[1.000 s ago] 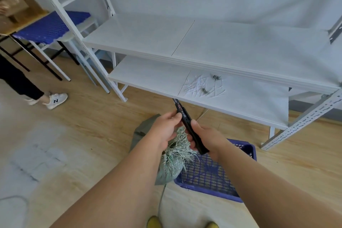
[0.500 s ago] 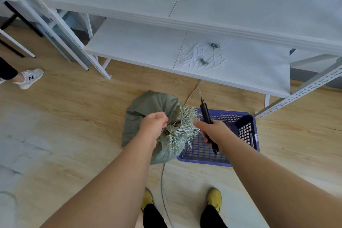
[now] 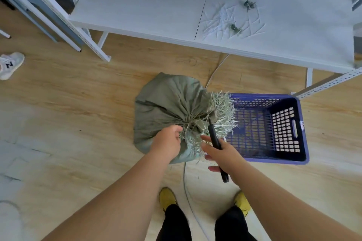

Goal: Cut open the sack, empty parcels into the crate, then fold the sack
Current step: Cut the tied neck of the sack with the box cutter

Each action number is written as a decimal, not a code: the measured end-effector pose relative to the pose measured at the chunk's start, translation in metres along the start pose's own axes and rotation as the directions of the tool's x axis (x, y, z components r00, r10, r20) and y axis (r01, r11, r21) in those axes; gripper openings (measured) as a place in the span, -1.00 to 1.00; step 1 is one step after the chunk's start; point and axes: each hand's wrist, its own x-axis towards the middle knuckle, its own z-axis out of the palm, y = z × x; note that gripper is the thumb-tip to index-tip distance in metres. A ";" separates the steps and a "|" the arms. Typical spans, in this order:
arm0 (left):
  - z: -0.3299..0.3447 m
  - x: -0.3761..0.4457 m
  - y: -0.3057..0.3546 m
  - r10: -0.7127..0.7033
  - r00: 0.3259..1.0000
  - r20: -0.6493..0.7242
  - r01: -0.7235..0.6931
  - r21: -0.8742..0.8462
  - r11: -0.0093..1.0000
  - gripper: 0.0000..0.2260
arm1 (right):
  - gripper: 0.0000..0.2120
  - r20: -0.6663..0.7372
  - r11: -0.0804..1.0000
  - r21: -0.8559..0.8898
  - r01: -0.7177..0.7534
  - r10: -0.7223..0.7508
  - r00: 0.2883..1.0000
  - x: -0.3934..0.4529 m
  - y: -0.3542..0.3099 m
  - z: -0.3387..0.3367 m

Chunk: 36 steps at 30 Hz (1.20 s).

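Note:
A grey-green woven sack [image 3: 168,103] stands on the wooden floor, its mouth bunched and tied, with frayed pale fibres spreading to the right. My left hand [image 3: 166,144] grips the gathered neck of the sack just below the tie. My right hand [image 3: 219,154] holds a black utility knife [image 3: 214,141], whose tip points up into the knot. A blue perforated plastic crate [image 3: 282,129] sits on the floor touching the sack's right side; no parcels show in it.
A low white shelf [image 3: 141,6] spans the far side, with cut white ties and scraps [image 3: 233,19] on its right half. Angled white rack legs [image 3: 58,15] stand at left. Another person's sneaker [image 3: 9,64] is at far left. A grey cable [image 3: 186,182] runs between my yellow shoes.
The camera has tilted down toward the floor. My right hand brought the knife from upright beside the sack down to the knot, and my left hand stayed on the sack's neck.

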 end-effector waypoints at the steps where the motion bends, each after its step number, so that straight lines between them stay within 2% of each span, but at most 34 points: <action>1: 0.008 0.011 -0.004 0.021 1.000 0.011 -0.022 0.085 0.996 -0.63 | -0.73 -0.008 0.999 -0.034 -0.004 0.004 1.000 0.012 0.004 -0.001; 4: 0.038 0.046 -0.015 0.150 0.988 0.040 -0.154 0.357 0.921 -0.53 | -0.71 -0.079 0.990 -0.140 0.026 -0.037 0.996 0.056 0.021 -0.007; 7: 0.070 0.081 -0.026 0.383 0.924 0.007 -0.328 0.533 0.780 -0.34 | -0.74 -0.180 0.973 -0.208 0.104 -0.143 0.973 0.102 0.035 -0.016; 9: 0.088 0.106 -0.032 0.459 0.888 -0.007 -0.372 0.574 0.729 -0.25 | -0.69 -0.220 0.960 -0.217 0.180 -0.227 0.949 0.129 0.038 -0.021; 12: 0.108 0.146 -0.039 0.497 0.863 -0.087 -0.371 0.558 0.742 -0.22 | -0.57 -0.265 0.917 -0.275 0.290 -0.362 0.894 0.175 0.040 -0.026; 16: 0.119 0.201 -0.045 0.528 0.831 -0.178 -0.367 0.539 0.758 -0.28 | -0.56 -0.287 0.846 -0.321 0.425 -0.515 0.808 0.234 0.039 -0.027; 19: 0.114 0.242 -0.041 0.467 0.857 -0.216 -0.348 0.427 0.835 -0.35 | -0.53 -0.301 0.792 -0.349 0.500 -0.600 0.741 0.272 0.029 -0.026; 22: 0.104 0.276 -0.033 0.354 0.903 -0.244 -0.332 0.127 0.935 -0.35 | -0.55 -0.289 0.716 -0.387 0.582 -0.693 0.660 0.305 0.012 -0.027; 24: 0.099 0.295 -0.030 0.315 0.898 -0.308 -0.349 -0.060 0.935 -0.32 | -0.57 -0.362 0.668 -0.482 0.567 -0.741 0.566 0.323 0.002 -0.030; 27: 0.096 0.311 -0.029 0.213 0.871 -0.443 -0.342 -0.236 0.909 -0.36 | -0.62 -0.592 0.702 -0.543 0.461 -0.709 0.383 0.327 -0.002 -0.034; 28: 0.096 0.313 -0.031 0.177 0.856 -0.486 -0.341 -0.274 0.899 -0.40 | -0.67 -0.625 0.703 -0.552 0.448 -0.705 0.336 0.326 -0.001 -0.033; 29: 0.097 0.314 -0.033 0.140 0.846 -0.514 -0.338 -0.314 0.887 -0.43 | -0.74 -0.622 0.694 -0.552 0.462 -0.712 0.327 0.325 0.000 -0.030; 31: 0.097 0.305 -0.038 0.079 0.850 -0.520 -0.327 -0.404 0.854 -0.50 | -0.85 -0.507 0.648 -0.484 0.589 -0.756 0.414 0.321 0.004 -0.016; 34: 0.094 0.277 -0.052 0.046 0.884 -0.465 -0.317 -0.525 0.790 -0.63 | -0.90 -0.162 0.567 -0.354 0.744 -0.820 0.549 0.308 0.001 0.018; 36: 0.089 0.256 -0.066 0.051 0.889 -0.454 -0.327 -0.556 0.764 -0.73 | -0.88 0.067 0.519 -0.416 0.747 -0.801 0.594 0.308 -0.011 0.034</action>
